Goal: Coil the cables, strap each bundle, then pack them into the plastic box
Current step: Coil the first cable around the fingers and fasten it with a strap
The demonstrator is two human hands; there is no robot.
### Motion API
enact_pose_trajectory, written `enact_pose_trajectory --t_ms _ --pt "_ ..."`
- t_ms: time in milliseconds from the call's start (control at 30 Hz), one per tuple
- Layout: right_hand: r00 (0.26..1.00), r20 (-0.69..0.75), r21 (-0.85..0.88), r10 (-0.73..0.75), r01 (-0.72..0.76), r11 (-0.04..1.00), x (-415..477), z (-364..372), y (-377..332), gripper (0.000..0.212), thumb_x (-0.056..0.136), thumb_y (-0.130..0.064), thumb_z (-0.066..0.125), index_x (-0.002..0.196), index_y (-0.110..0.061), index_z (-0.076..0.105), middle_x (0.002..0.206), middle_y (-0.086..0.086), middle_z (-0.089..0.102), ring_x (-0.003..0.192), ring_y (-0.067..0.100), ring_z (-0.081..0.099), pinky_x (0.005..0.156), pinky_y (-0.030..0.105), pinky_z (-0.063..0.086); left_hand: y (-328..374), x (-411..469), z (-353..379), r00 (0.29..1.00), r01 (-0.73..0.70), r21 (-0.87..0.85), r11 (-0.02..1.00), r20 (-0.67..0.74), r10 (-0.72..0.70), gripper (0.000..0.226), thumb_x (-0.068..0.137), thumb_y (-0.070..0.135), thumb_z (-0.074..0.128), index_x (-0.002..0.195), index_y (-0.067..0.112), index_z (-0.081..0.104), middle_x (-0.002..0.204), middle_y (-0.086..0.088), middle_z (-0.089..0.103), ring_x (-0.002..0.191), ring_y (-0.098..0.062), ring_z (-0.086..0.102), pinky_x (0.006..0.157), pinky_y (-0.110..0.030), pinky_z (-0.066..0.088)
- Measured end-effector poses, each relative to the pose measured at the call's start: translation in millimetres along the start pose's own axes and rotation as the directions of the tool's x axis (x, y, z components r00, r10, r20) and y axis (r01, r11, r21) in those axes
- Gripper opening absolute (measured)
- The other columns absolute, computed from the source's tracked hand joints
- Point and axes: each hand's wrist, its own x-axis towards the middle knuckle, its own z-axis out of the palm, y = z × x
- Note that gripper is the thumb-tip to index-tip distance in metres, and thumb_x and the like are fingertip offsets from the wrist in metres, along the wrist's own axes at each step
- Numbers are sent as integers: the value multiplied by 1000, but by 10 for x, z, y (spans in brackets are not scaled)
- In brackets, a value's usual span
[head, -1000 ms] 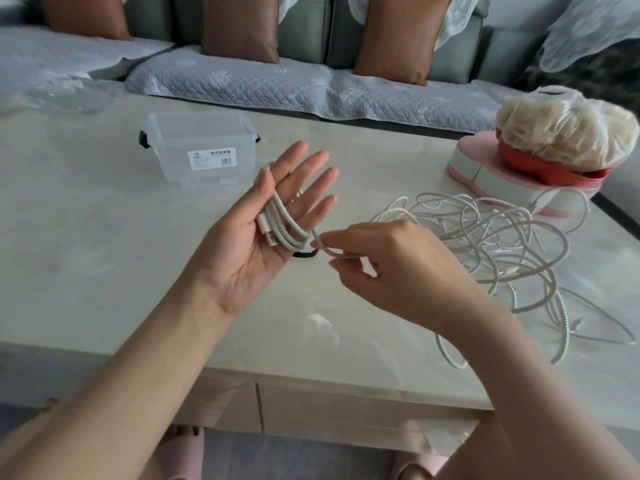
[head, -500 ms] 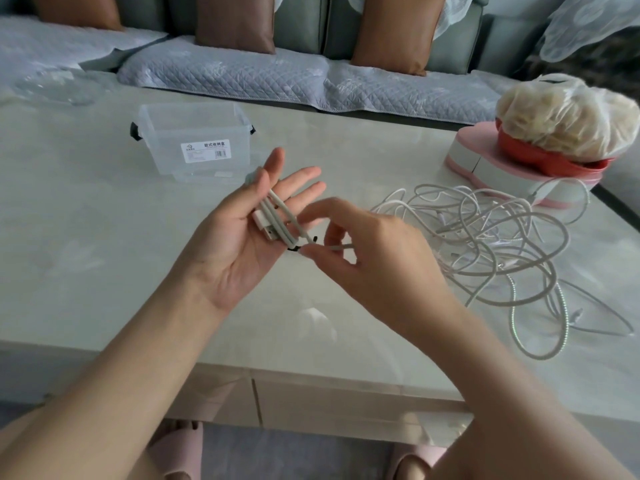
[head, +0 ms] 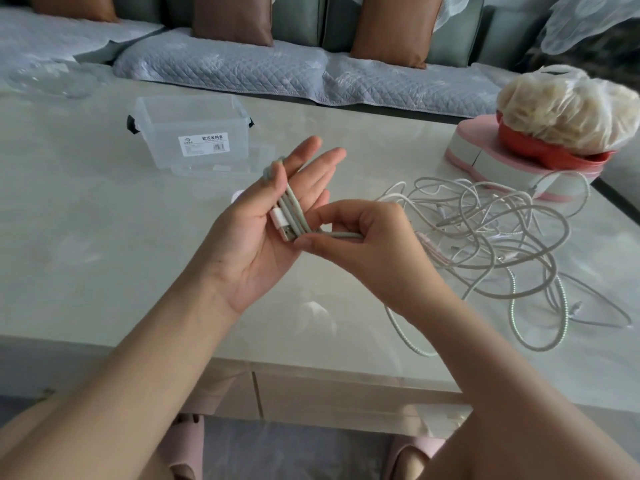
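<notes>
My left hand (head: 249, 258) is held palm up over the table with its fingers straight. A grey-white cable coil (head: 291, 209) is wound lengthwise around those fingers, and its USB plug (head: 281, 227) lies on the palm. My right hand (head: 363, 244) pinches the free length of the same cable just beside the left palm. That length trails right into a tangled heap of white cables (head: 485, 230) on the table. The clear plastic box (head: 194, 133), with a white label and black latches, stands open behind my left hand.
The pale table (head: 86, 220) ends at a near edge just below my forearms. A pink-and-white stand (head: 485, 157) with a red bowl (head: 554, 154) and a bagged bundle sits at the far right. A sofa with brown cushions runs behind.
My right hand has carried the cable across under the left fingers, adding a turn to the coil. The left fingers have drawn closer together, and the tangle has shifted slightly.
</notes>
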Motion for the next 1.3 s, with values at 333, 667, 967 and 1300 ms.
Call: enact_pose_trajectory --t_ms 333,667,967,1300 --pt "998 -52 -134 -34 27 991 -17 37 43 10 80 -20 75 79 -14 68 42 -9 30 41 7 25 46 18 21 -14 48 -18 1000 -25 73 997 -9 25 39 102 24 24 128 6 47 133 -10 57 126 -12 50 107 -25 35" --pt "1000 3 -38 -5 5 999 -20 2 -7 8 81 -16 73 78 -9 70 44 -12 31 43 6 23 43 14 21 -5 70 1 999 32 9 999 -8 -32 47 102 25 19 133 1 43 135 -5 54 126 -8 49 106 -26 37" --pt "981 92 -705 -172 186 684 -190 148 -79 39 92 -29 50 125 -24 30 71 -2 61 65 33 57 55 39 45 60 87 19 998 -17 -104 994 -66 10 32 91 18 37 114 12 59 117 9 66 108 1 60 111 -47 32" --pt "926 111 -722 -361 325 611 -101 -127 -75 34 80 -2 58 106 -23 54 95 -14 68 71 19 61 49 38 50 158 90 -114 986 -22 27 999 -166 27 49 88 6 41 137 10 41 132 -8 57 114 -16 60 72 -28 56"
